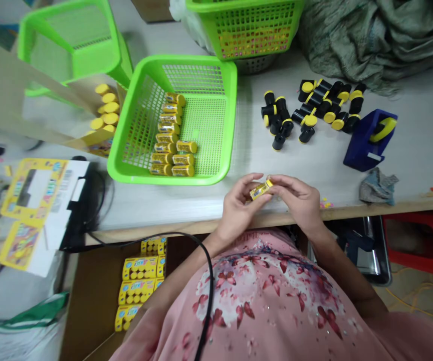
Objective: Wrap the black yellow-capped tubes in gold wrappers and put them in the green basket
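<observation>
Nearest the wearer, below the table's edge, a carton holds printed yellow boxes.

At the table's near edge, both hands work on one tube. It lies tilted between them, its yellow wrap showing. Left hand: thumb and forefinger pinch the lower end. Right hand: thumb and fingertips pinch the upper end; the other fingers are partly hidden.

Beyond the left hand is the basket. Finished portion, as judged from appearance: labelled tubes lie inside in two columns, the left one longer, with bare floor on the right.

Beyond the right hand, loose black tubes with yellow caps lie in two clusters. No wrap is visible on them; they appear to be the portion left. The held tube is judged to be nearly finished; whether its wrap is fully closed cannot be told.

To the right of the clusters stands a dispenser.

Farthest is a second green basket, with yellow contents visible through its wall.
</observation>
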`<state>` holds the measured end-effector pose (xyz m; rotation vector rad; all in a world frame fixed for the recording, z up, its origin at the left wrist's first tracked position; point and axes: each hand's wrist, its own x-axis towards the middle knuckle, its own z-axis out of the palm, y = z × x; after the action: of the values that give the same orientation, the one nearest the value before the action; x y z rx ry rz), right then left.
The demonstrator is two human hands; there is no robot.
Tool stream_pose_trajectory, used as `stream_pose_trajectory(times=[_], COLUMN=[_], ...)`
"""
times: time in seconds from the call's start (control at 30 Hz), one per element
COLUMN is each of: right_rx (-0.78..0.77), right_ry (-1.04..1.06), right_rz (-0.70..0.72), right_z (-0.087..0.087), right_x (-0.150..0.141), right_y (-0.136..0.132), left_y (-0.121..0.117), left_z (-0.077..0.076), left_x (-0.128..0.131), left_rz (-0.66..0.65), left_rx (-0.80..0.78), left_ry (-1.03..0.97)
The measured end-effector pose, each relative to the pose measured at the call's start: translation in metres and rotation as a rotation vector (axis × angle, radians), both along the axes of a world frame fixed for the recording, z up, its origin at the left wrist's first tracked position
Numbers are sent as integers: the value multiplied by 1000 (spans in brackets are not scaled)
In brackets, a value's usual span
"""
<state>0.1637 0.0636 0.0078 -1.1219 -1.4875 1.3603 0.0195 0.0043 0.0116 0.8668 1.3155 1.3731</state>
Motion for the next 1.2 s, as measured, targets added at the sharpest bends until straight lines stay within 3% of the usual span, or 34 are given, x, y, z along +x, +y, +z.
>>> stream_pose_trajectory(times=[0.1,0.17,0.27,0.4,0.5,0.6,0.67,0.93,1.2], right_rx=[112,222,480,738,686,607,621,667,752], right_ry=[-166,-294,-387,-398,-311,-219,-199,-273,-356], right_rz=[-77,-71,17,117,98,177,222,266,236], right_z=[-7,-7,-5,-8,-11,-10,-6,2,-3], right_x=[-4,-2,1,-4,-6,-2,1,6,1], right_y=[4,8,6,-5,-9,-9,-10,-12,-15], left_y=[1,4,12,17,15,12,10,7,9], left_z=[-7,-10,-7,1,6,7,6,8,4], left_x=[1,0,1,4,2,-3,-6,-7,-6], left_rz=[22,58,162,117,-28,-209,-251,-210,-8], left_rx=[147,161,51,-49,-145,-256,-280,-285,-174], left_ry=[367,402,159,-215,-396,-537,-573,-577,-281])
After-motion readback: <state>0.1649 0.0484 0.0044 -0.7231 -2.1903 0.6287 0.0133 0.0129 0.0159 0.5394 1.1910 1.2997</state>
